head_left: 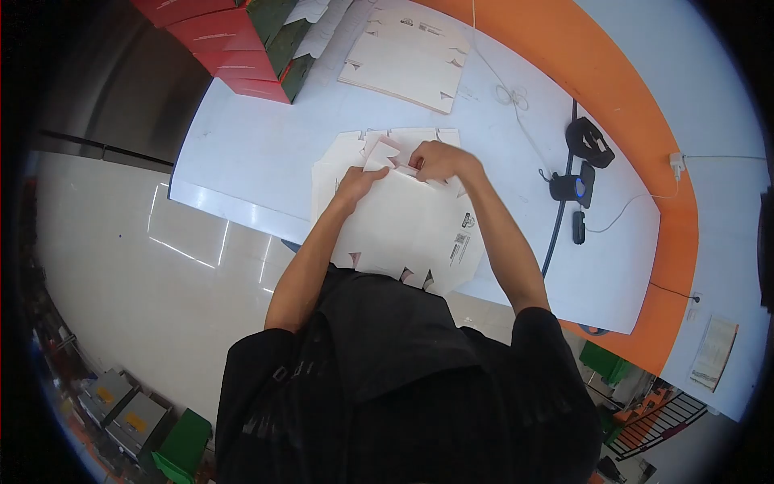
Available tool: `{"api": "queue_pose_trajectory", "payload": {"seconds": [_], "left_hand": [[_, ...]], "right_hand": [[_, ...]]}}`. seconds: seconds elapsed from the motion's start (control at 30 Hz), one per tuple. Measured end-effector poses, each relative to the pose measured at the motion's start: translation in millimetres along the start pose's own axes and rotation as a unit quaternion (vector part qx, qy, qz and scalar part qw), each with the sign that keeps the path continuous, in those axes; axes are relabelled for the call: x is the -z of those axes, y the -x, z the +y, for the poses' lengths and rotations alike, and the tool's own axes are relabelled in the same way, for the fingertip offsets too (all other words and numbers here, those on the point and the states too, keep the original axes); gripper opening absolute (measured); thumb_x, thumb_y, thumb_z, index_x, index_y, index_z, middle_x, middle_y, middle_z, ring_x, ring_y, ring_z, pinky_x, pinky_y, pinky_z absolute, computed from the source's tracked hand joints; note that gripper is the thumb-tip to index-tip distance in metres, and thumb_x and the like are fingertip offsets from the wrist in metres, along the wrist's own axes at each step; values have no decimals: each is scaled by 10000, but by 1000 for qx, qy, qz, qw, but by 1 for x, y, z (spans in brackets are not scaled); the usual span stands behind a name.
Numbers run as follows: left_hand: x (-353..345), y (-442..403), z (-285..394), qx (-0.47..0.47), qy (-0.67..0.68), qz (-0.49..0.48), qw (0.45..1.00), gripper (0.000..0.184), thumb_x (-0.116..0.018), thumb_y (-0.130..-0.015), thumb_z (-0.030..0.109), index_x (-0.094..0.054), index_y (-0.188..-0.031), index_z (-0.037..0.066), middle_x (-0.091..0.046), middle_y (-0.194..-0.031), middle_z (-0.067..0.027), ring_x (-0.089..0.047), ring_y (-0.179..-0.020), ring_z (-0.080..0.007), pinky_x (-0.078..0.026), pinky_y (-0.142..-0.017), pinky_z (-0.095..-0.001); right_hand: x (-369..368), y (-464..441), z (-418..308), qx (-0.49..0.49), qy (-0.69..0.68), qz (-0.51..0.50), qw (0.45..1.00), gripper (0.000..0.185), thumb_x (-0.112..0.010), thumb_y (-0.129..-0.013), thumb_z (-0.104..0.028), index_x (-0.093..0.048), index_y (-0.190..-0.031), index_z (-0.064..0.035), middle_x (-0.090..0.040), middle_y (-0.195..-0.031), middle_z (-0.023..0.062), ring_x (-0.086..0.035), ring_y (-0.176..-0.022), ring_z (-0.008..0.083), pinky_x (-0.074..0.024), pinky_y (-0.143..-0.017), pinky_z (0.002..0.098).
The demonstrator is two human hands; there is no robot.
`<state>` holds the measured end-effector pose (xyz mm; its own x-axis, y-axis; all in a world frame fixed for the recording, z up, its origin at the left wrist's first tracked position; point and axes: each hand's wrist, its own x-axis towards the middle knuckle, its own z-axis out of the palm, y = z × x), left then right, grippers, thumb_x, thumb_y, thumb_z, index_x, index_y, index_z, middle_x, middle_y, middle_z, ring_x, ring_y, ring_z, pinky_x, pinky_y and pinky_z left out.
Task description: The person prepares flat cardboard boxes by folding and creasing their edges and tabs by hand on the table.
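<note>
A white die-cut cardboard box blank (395,218) lies at the table's near edge, against the front of my black shirt. Its rim has notches and tabs, and dark print shows on its right side. My left hand (359,187) pinches the folded-up flap (381,152) at the far edge, thumb on top. Beside it, my right hand (436,162) has its fingers curled over the same far edge, closed on a flap there. The fingertips of the right hand are partly hidden. Another white sheet seems to lie underneath.
A stack of flat cardboard blanks (407,56) lies at the back of the white table (242,153). Red boxes (230,48) are piled at the back left. On the right are a small black speaker (567,187), a black strap-like item (589,142) and cables. An orange border (637,105) edges the table.
</note>
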<state>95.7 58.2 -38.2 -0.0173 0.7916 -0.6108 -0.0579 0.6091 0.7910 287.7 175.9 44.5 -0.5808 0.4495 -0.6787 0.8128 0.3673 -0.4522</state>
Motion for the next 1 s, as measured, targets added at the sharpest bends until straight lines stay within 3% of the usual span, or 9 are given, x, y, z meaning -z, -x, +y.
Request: {"api": "queue_pose_trajectory", "payload": {"seconds": [0.1,0.4,0.5,0.6,0.7,0.8,0.83,0.93,1.0], "left_hand": [[-2,0,2,9,8,-1,1000,536,-738,-882,312,-642,-1286,-27,-701,-1190,-166,-676,-1078,-265,-513,-937,-370],[-3,-5,-2,41,15,9,999,518,-746,-868,308,-660,-1280,5,-707,-1194,-156,-675,-1103,-265,-509,-961,-371],[-1,-4,3,52,-2,5,999,540,-746,-870,343,-659,-1276,-2,-706,-1189,-162,-674,-1100,-270,-508,-962,-373],[0,-5,0,41,-12,5,999,558,-738,-880,359,-648,-1286,-13,-698,-1199,-169,-670,-1099,-274,-509,-955,-375],[-1,5,12,43,-14,-10,999,563,-719,-903,349,-624,-1307,-31,-682,-1225,-176,-665,-1104,-275,-514,-942,-373],[3,3,12,43,6,-43,998,576,-730,-896,354,-620,-1302,-40,-684,-1217,-178,-674,-1087,-270,-526,-933,-369],[4,3,9,34,20,-49,998,576,-738,-889,359,-626,-1291,-39,-692,-1202,-172,-681,-1069,-264,-531,-924,-367],[8,12,14,37,53,-76,995,587,-747,-884,370,-627,-1279,-48,-697,-1186,-170,-688,-1051,-262,-539,-916,-369],[10,14,20,43,59,-88,993,594,-747,-886,373,-622,-1277,-55,-694,-1184,-174,-688,-1050,-268,-541,-917,-375]], "right_hand": [[-12,5,-2,9,20,84,996,458,-718,-686,-198,-721,-1086,22,-743,-1006,185,-702,-890,294,-551,-814,365],[-10,-18,31,45,-62,61,995,319,-703,-703,-235,-746,-912,1,-715,-835,179,-672,-766,306,-518,-703,414],[-11,-10,29,61,-85,91,990,326,-713,-711,-238,-732,-936,-3,-713,-875,179,-667,-790,325,-525,-731,414],[-31,2,22,113,26,116,987,455,-757,-736,-254,-695,-1102,9,-686,-1073,219,-661,-951,334,-523,-840,404],[-69,33,1,76,82,185,976,758,-812,-778,-314,-524,-1393,21,-579,-1321,204,-582,-1192,310,-471,-1011,367],[-67,43,29,117,-202,240,942,844,-819,-814,-371,-448,-1448,45,-513,-1410,198,-522,-1277,334,-441,-1066,389],[-60,48,39,64,-276,267,921,906,-819,-820,-419,-402,-1495,16,-457,-1489,181,-450,-1362,340,-406,-1109,426],[-39,77,66,-20,-177,260,949,997,-847,-781,-429,-352,-1525,12,-477,-1485,183,-434,-1383,339,-385,-1131,448],[-38,81,85,14,-169,222,960,1047,-881,-718,-424,-363,-1526,-6,-500,-1459,198,-450,-1368,336,-381,-1141,435]]}}
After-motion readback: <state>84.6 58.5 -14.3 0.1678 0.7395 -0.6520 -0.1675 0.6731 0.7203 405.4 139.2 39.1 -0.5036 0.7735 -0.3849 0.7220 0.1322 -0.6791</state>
